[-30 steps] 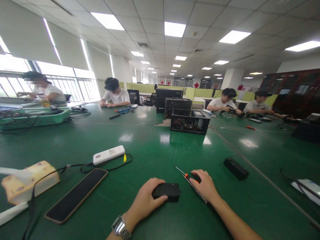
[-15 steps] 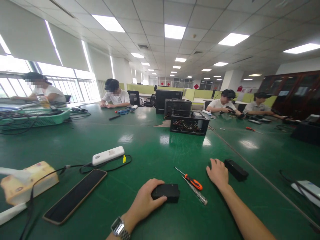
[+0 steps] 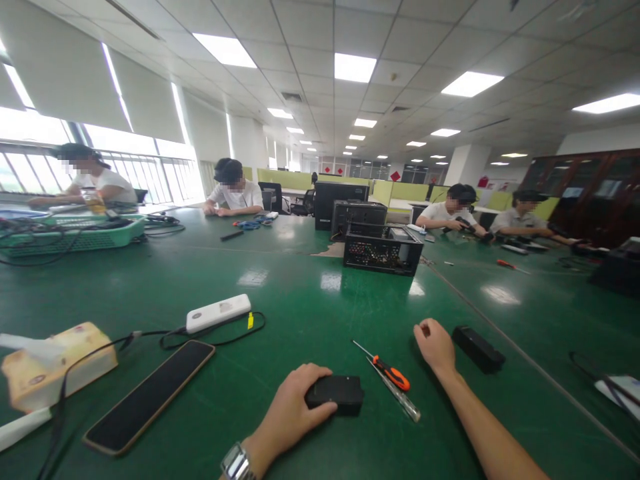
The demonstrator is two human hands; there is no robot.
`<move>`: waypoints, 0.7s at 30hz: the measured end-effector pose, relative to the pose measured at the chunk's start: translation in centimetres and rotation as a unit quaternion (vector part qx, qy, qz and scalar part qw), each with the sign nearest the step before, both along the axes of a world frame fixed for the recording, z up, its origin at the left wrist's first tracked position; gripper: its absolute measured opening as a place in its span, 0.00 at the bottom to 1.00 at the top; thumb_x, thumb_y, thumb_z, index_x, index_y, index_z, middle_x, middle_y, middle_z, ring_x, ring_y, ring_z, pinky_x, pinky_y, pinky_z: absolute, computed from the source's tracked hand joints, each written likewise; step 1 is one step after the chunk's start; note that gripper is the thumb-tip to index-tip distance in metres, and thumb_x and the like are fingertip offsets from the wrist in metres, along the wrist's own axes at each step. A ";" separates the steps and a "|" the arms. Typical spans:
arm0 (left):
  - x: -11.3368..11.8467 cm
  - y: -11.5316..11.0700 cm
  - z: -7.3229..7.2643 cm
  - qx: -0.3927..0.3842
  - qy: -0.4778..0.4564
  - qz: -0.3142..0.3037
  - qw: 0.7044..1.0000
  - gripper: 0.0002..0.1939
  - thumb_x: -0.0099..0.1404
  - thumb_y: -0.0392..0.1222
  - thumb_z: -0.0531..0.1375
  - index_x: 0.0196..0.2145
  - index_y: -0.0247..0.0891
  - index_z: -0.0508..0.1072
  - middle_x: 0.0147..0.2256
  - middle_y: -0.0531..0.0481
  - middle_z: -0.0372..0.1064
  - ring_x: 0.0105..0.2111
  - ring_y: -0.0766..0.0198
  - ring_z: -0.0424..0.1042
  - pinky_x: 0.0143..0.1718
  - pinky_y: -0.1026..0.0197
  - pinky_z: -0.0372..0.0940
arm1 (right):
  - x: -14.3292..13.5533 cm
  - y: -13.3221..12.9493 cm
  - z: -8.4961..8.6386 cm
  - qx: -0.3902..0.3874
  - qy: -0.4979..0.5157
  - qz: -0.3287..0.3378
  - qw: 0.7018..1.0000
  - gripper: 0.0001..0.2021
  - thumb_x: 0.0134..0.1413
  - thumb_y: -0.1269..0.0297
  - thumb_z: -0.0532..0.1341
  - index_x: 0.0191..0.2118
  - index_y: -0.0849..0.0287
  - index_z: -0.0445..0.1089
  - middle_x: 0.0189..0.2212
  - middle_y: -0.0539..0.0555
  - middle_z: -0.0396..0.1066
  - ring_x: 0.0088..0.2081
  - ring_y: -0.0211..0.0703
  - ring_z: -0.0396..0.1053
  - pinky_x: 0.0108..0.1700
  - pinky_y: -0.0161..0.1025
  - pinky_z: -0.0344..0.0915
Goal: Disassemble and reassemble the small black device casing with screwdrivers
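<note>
Box [image 3: 344, 395] gripped by L hand [image 3: 294, 405]; R hand [image 3: 434, 343] fingers seen curled, hold can't be told. Gap betw. occupied by orange driver [image 3: 391, 373] & clear driver [image 3: 401, 398]; 2nd box [image 3: 479, 348] noted beside R hand.

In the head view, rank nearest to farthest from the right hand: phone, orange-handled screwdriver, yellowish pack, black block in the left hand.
1. Orange-handled screwdriver: just left of the right hand.
2. Black block: farther left, in the left hand.
3. Phone: left of the left hand.
4. Yellowish pack: far left, past the phone.

Left hand [image 3: 293, 410] (wearing watch [image 3: 236, 461]) grips black box [image 3: 343, 393].
</note>
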State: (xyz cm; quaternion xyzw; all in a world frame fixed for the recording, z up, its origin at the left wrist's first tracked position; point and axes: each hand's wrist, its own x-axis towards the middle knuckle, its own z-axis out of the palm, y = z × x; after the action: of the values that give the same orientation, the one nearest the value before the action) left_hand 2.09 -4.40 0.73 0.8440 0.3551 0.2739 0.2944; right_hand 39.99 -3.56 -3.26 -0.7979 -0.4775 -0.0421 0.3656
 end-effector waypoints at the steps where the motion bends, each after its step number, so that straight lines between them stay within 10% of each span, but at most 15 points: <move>1: 0.0 0.0 0.0 -0.001 -0.001 -0.003 1.000 0.18 0.57 0.42 0.65 0.46 0.41 0.72 0.43 0.47 0.72 0.43 0.54 0.70 0.47 0.56 0.63 | -0.1 -0.2 -0.2 0.016 0.020 0.019 0.999 0.17 0.52 0.50 0.53 0.26 0.58 0.68 0.26 0.54 0.69 0.32 0.47 0.66 0.37 0.41 0.62; 21: -0.1 0.0 0.2 -0.001 -0.013 -0.010 1.000 0.18 0.57 0.42 0.64 0.46 0.42 0.72 0.42 0.48 0.72 0.43 0.55 0.70 0.46 0.58 0.63 | -0.4 -0.4 -0.7 0.097 0.180 0.119 0.972 0.20 0.49 0.45 0.58 0.20 0.57 0.64 0.16 0.47 0.62 0.21 0.40 0.60 0.27 0.36 0.57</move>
State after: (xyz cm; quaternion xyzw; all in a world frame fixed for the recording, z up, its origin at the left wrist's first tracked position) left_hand 2.04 -4.37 0.89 0.8435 0.3429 0.2820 0.3024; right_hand 39.58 -3.96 -3.95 -0.6904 -0.4889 0.1002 0.5236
